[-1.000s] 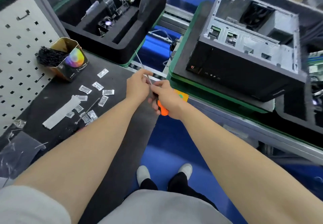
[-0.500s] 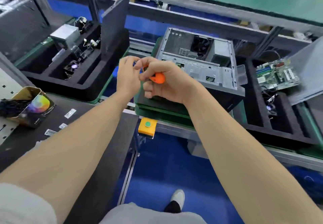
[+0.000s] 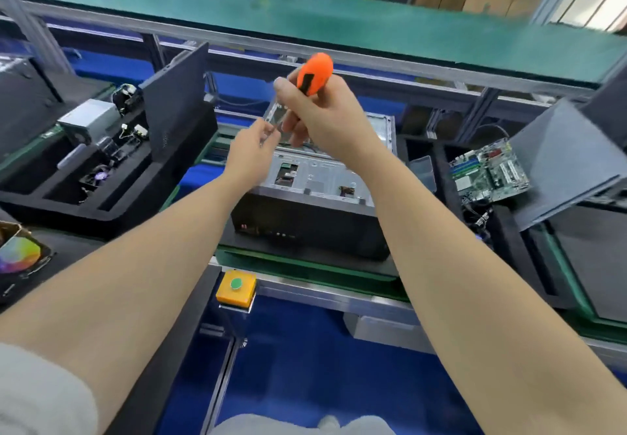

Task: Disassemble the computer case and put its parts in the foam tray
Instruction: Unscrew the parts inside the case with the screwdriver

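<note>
Since the computer case (image 3: 305, 227) lies in the middle of the scene with its upper side open and bare metal showing, we judge the job well begun but far from finished. To its right a foam tray (image 3: 509, 237) already holds a motherboard (image 3: 488, 173), with a grey panel (image 3: 559, 163) leaning over it; whether that board came out of this case we cannot tell. Far to the left a second foam tray (image 3: 112, 210) carries a power supply (image 3: 86, 119), a fan (image 3: 101, 176) and a dark panel (image 3: 176, 95) standing upright. Above the open case our right grip (image 3: 322, 119) is wrapped round the orange handle of a screwdriver (image 3: 315, 69), handle uppermost. Our left grip (image 3: 252, 153) hovers just below it with fingers half bent toward the shaft; the blur keeps us from telling whether it pinches anything. Inside the case we see a metal bracket (image 3: 319, 176) and loose cable ends (image 3: 346, 191) near the front, while our grips hide the far half. What we reckon is left: unfastening whatever is mounted inside, lifting those parts out and setting them in the tray.
</note>
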A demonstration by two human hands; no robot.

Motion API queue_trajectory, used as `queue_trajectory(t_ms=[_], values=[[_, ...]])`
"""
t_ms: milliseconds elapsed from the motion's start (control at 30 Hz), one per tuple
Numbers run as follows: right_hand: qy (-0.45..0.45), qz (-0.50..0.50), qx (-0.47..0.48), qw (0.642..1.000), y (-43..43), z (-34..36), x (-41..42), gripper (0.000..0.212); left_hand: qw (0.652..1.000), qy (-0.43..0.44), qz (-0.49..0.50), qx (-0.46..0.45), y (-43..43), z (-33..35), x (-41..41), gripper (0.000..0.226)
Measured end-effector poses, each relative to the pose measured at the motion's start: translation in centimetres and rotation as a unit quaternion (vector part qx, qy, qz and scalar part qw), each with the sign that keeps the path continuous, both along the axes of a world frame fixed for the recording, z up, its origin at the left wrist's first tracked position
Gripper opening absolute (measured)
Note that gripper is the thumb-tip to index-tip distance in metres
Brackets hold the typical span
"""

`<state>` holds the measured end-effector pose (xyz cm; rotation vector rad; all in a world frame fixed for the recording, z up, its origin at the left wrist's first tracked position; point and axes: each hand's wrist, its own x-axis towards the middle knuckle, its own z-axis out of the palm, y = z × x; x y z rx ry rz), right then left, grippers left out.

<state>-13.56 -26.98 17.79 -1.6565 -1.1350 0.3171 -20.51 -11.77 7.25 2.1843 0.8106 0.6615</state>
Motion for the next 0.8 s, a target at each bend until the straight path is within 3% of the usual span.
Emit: queue_trajectory(t_ms=[233,467,633,800], values=[[-0.146,-0.050,0.017,0.988,1.3,1.5,3.1,0.028,0.996,0.026,-0.067,-0.045,-0.8,-0.7,2.8,0.012],[-0.153,-0.068,0.044,0.985,4.5,1.8,4.7,0.036,0.986,0.050,-0.147,-0.059,2.5,-1.9,4.8,0.018],[-0.079,-0.070,0.072,0.992,7.2,2.2,6.6,0.027,0.972,0.062,-0.220,-0.052,5.1,-2.4,6.7,0.024],[-0.084,-0.096,0.086,0.988,9.6,2.5,7.8,0.028,0.949,0.053,-0.306,-0.057,7.7,-2.7,7.8,0.027]])
